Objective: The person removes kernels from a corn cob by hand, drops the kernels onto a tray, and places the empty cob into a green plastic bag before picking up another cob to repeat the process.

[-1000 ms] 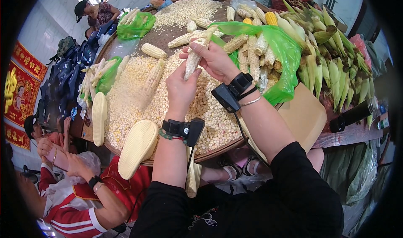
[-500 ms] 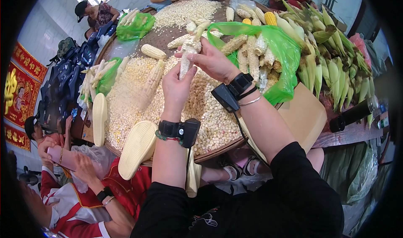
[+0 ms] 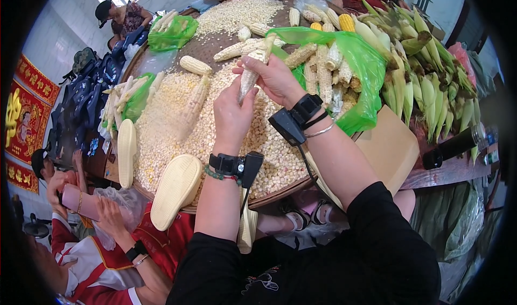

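Above a big heap of loose pale kernels [image 3: 272, 165], both of my hands hold one whitish corn cob [image 3: 249, 80]. My left hand [image 3: 232, 114] is closed round its lower end, thumb along the side. Higher up, my right hand [image 3: 277, 79] grips the cob with its thumb pressed on the front; part of the cob is hidden by the fingers. More corn ears lie just beyond, one pale ear [image 3: 229, 52] to the left of the held cob. Right of my hands, an open green plastic bag [image 3: 369, 62] contains several stripped cobs [image 3: 325, 73].
Kernels lie on a round brown tray [image 3: 215, 49]. Cream slipper soles [image 3: 175, 192] stand against its near left rim. Husked corn [image 3: 428, 97] is piled at the right, above a cardboard piece [image 3: 390, 149] and a black bottle [image 3: 452, 149]. Other people sit around, one in red and white [image 3: 102, 267] at left.
Both hands have shifted slightly on the cob, my left hand a little right and down, its thumb turned. The cob tilts more to the right at its top.
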`<control>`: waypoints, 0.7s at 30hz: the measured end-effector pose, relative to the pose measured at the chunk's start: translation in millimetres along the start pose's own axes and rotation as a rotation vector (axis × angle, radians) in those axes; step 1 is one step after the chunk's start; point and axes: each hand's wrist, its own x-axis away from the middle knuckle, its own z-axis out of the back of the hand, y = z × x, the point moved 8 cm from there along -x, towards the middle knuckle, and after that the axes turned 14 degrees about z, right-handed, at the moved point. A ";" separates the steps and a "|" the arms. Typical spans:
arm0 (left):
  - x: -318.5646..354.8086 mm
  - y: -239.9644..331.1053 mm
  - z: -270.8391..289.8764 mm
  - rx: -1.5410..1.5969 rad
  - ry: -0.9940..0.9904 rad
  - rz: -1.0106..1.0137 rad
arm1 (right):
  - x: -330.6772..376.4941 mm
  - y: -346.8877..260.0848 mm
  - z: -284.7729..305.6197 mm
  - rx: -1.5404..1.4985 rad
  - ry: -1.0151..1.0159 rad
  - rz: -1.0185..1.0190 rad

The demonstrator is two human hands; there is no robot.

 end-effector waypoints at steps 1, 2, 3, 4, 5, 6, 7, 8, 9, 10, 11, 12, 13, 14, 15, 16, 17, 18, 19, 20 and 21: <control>-0.7 -5.1 -3.3 0.084 -0.044 0.078 | 0.1 -0.5 1.3 0.000 0.001 0.000; -1.1 -10.3 -6.8 0.167 -0.089 0.155 | 0.0 -1.8 -0.4 0.006 -0.047 0.000; -1.0 -8.8 -7.2 0.168 -0.091 0.154 | 0.5 -3.9 -3.1 0.012 -0.093 0.002; -1.2 -12.2 -9.3 0.201 -0.116 0.223 | 0.8 -5.4 -2.5 0.013 -0.090 0.003; -1.3 -16.2 -12.7 0.233 -0.142 0.291 | 1.4 -6.0 -2.5 0.045 -0.109 -0.005; -2.2 -19.9 -9.6 0.228 -0.138 0.292 | 2.0 -5.2 -6.9 0.070 -0.134 -0.015; -4.4 -27.2 -5.7 0.228 -0.126 0.304 | 1.7 -5.2 -9.8 0.065 -0.137 -0.015; -5.3 -32.9 -2.4 0.229 -0.113 0.317 | 1.8 -4.4 -15.2 0.023 -0.163 -0.028; -5.4 -32.1 -4.1 0.233 -0.116 0.315 | 2.1 -4.7 -16.2 -0.009 -0.182 -0.040; -5.3 -28.8 -3.8 0.246 -0.098 0.279 | 2.6 -5.1 -15.5 -0.005 -0.180 -0.039; -4.8 -25.6 -3.1 0.259 -0.079 0.244 | 3.1 -6.1 -14.0 -0.065 -0.144 -0.029; -3.8 -22.7 -3.6 0.259 -0.079 0.244 | 3.2 -6.8 -11.6 -0.128 -0.108 -0.020; -2.6 -17.4 -2.2 0.261 -0.070 0.220 | 2.3 -7.9 -9.8 -0.127 -0.107 -0.020; -1.8 -13.8 -1.0 0.263 -0.061 0.197 | 1.0 -7.6 -5.2 -0.177 -0.064 -0.052; -2.1 -15.9 -1.5 0.262 -0.059 0.198 | 0.7 -5.6 -3.2 -0.228 -0.022 -0.085; -2.2 -12.6 1.8 0.197 0.005 0.115 | 0.5 -3.8 -4.9 -0.229 -0.024 -0.086; -1.0 -8.6 5.5 0.131 0.069 0.032 | -0.4 -2.8 -4.3 -0.211 0.009 -0.061; -0.8 -5.4 6.8 0.133 0.067 0.033 | -1.2 -3.5 -1.9 -0.190 0.045 -0.035; -0.2 -1.5 8.8 0.016 0.085 0.039 | -0.7 -2.7 -2.5 -0.188 0.047 -0.035; 0.0 1.1 9.3 -0.102 0.104 0.044 | -0.1 -3.9 -1.0 -0.121 0.055 -0.007; 0.0 0.4 9.7 -0.102 0.104 0.045 | 0.1 -4.8 0.2 -0.056 0.060 0.019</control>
